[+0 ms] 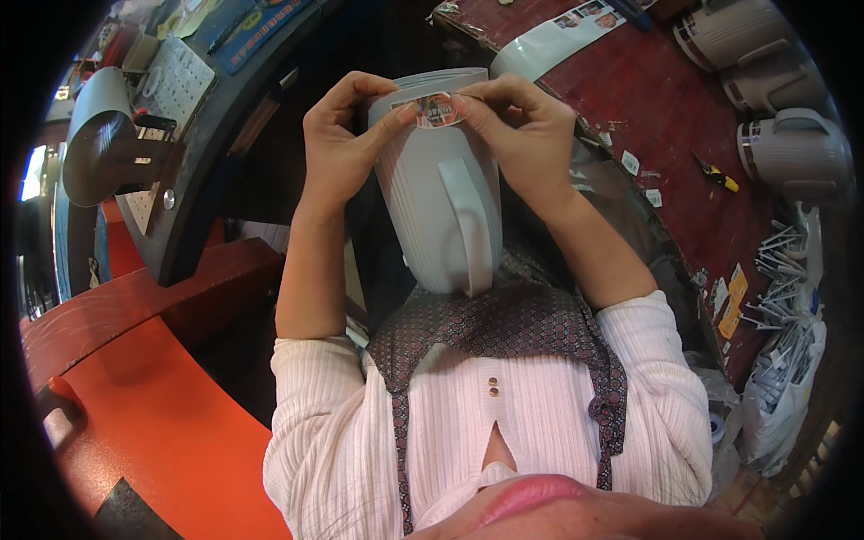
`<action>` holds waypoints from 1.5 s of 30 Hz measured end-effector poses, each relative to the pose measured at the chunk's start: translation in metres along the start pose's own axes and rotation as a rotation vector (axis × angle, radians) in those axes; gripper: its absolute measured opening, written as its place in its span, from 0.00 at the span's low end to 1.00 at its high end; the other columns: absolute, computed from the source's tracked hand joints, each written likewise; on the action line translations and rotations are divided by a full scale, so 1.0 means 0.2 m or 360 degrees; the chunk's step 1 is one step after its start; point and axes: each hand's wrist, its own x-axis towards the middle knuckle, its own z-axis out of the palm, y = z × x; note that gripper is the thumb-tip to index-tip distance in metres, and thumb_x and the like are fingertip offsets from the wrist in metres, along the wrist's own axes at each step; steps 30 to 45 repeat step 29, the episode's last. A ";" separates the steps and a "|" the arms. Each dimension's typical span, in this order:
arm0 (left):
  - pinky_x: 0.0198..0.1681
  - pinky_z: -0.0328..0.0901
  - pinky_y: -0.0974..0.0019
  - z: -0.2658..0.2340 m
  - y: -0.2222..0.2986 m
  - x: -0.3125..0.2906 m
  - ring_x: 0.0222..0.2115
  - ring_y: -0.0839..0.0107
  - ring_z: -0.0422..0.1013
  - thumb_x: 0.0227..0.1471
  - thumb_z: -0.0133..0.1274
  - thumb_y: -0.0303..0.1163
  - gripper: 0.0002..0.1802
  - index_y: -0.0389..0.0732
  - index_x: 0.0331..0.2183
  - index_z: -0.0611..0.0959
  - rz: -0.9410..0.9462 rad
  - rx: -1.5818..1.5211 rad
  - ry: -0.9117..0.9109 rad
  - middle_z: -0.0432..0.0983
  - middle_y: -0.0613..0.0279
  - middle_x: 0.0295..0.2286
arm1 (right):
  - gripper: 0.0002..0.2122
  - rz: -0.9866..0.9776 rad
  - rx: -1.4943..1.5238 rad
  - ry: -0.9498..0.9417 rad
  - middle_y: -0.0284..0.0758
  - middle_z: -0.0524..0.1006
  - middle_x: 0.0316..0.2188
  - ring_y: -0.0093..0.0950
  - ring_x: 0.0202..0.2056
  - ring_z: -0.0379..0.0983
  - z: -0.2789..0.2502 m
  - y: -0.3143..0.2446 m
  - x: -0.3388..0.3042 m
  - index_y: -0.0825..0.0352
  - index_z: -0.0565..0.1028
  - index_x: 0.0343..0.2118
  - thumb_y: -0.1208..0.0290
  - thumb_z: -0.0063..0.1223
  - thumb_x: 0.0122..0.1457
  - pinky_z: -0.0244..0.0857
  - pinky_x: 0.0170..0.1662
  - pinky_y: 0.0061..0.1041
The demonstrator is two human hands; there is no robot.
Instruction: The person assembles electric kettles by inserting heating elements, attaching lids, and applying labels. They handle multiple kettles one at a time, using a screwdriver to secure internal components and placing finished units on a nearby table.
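Observation:
A grey ribbed plastic jug [441, 207] with a handle [470, 225] rests against my lap, its handle facing me. Near its rim sits a small oval sticker [438, 111]. My left hand [346, 135] grips the jug's left side and its thumb presses the sticker's left edge. My right hand [522, 126] holds the right side near the rim, fingertips pinching the sticker's right edge. Both forearms come up from my white ribbed sleeves.
A dark red worktable [666, 117] on the right carries three more grey jugs [792, 148], loose stickers [632, 162], a sticker sheet [576, 27] and a small yellow tool [718, 175]. A bag of white parts [783, 360] hangs far right. Orange surfaces [153, 423] lie at left.

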 end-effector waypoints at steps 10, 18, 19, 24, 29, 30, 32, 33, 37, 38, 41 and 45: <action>0.51 0.61 0.71 0.07 0.07 -0.03 0.42 0.72 0.70 0.55 0.56 0.29 0.11 0.34 0.40 0.81 0.0172 -0.0265 -0.0336 0.77 0.61 0.38 | 0.14 -0.0888 -0.0655 -0.0274 0.32 0.79 0.31 0.21 0.33 0.73 -0.16 0.10 0.09 0.68 0.79 0.29 0.61 0.68 0.53 0.66 0.38 0.25; 0.67 0.37 0.36 0.01 0.26 -0.12 0.66 0.34 0.41 0.62 0.37 0.60 0.29 0.52 0.49 0.81 0.0797 -0.0883 -0.0998 0.48 0.29 0.63 | 0.27 0.0834 -0.0143 0.0949 0.38 0.81 0.27 0.28 0.30 0.77 -0.55 0.48 0.06 0.68 0.81 0.30 0.45 0.43 0.66 0.70 0.34 0.36; 0.66 0.39 0.34 0.02 0.29 -0.18 0.65 0.32 0.43 0.61 0.41 0.59 0.25 0.56 0.46 0.82 0.0791 -0.0602 -0.0718 0.47 0.28 0.63 | 0.28 0.0805 -0.0185 0.0971 0.35 0.78 0.24 0.28 0.28 0.74 -0.43 0.59 -0.04 0.67 0.80 0.27 0.44 0.41 0.66 0.67 0.33 0.38; 0.52 0.61 0.31 0.14 0.38 -0.29 0.48 0.39 0.71 0.52 0.60 0.43 0.12 0.47 0.34 0.79 0.1021 -0.0126 -0.0740 0.75 0.39 0.45 | 0.26 0.1033 -0.0174 -0.0572 0.38 0.79 0.28 0.32 0.34 0.73 -0.35 0.64 -0.62 0.69 0.78 0.29 0.47 0.41 0.68 0.63 0.49 0.39; 0.53 0.67 0.43 0.10 0.30 -0.25 0.48 0.42 0.73 0.48 0.61 0.61 0.39 0.40 0.48 0.73 0.0691 0.0035 -0.0011 0.74 0.37 0.47 | 0.14 0.0054 -0.1765 -0.0460 0.48 0.79 0.42 0.40 0.44 0.77 -1.02 0.20 -0.37 0.68 0.79 0.35 0.60 0.58 0.56 0.70 0.46 0.37; 0.53 0.67 0.43 0.10 0.30 -0.25 0.48 0.42 0.73 0.48 0.61 0.61 0.39 0.40 0.48 0.73 0.0691 0.0035 -0.0011 0.74 0.37 0.47 | 0.14 0.0054 -0.1765 -0.0460 0.48 0.79 0.42 0.40 0.44 0.77 -1.02 0.20 -0.37 0.68 0.79 0.35 0.60 0.58 0.56 0.70 0.46 0.37; 0.53 0.67 0.43 0.10 0.30 -0.25 0.48 0.42 0.73 0.48 0.61 0.61 0.39 0.40 0.48 0.73 0.0691 0.0035 -0.0011 0.74 0.37 0.47 | 0.14 0.0054 -0.1765 -0.0460 0.48 0.79 0.42 0.40 0.44 0.77 -1.02 0.20 -0.37 0.68 0.79 0.35 0.60 0.58 0.56 0.70 0.46 0.37; 0.53 0.67 0.43 0.10 0.30 -0.25 0.48 0.42 0.73 0.48 0.61 0.61 0.39 0.40 0.48 0.73 0.0691 0.0035 -0.0011 0.74 0.37 0.47 | 0.14 0.0054 -0.1765 -0.0460 0.48 0.79 0.42 0.40 0.44 0.77 -1.02 0.20 -0.37 0.68 0.79 0.35 0.60 0.58 0.56 0.70 0.46 0.37; 0.53 0.67 0.43 0.10 0.30 -0.25 0.48 0.42 0.73 0.48 0.61 0.61 0.39 0.40 0.48 0.73 0.0691 0.0035 -0.0011 0.74 0.37 0.47 | 0.14 0.0054 -0.1765 -0.0460 0.48 0.79 0.42 0.40 0.44 0.77 -1.02 0.20 -0.37 0.68 0.79 0.35 0.60 0.58 0.56 0.70 0.46 0.37; 0.53 0.67 0.43 0.10 0.30 -0.25 0.48 0.42 0.73 0.48 0.61 0.61 0.39 0.40 0.48 0.73 0.0691 0.0035 -0.0011 0.74 0.37 0.47 | 0.14 0.0054 -0.1765 -0.0460 0.48 0.79 0.42 0.40 0.44 0.77 -1.02 0.20 -0.37 0.68 0.79 0.35 0.60 0.58 0.56 0.70 0.46 0.37; 0.53 0.67 0.43 0.10 0.30 -0.25 0.48 0.42 0.73 0.48 0.61 0.61 0.39 0.40 0.48 0.73 0.0691 0.0035 -0.0011 0.74 0.37 0.47 | 0.14 0.0054 -0.1765 -0.0460 0.48 0.79 0.42 0.40 0.44 0.77 -1.02 0.20 -0.37 0.68 0.79 0.35 0.60 0.58 0.56 0.70 0.46 0.37; 0.53 0.67 0.43 0.10 0.30 -0.25 0.48 0.42 0.73 0.48 0.61 0.61 0.39 0.40 0.48 0.73 0.0691 0.0035 -0.0011 0.74 0.37 0.47 | 0.14 0.0054 -0.1765 -0.0460 0.48 0.79 0.42 0.40 0.44 0.77 -1.02 0.20 -0.37 0.68 0.79 0.35 0.60 0.58 0.56 0.70 0.46 0.37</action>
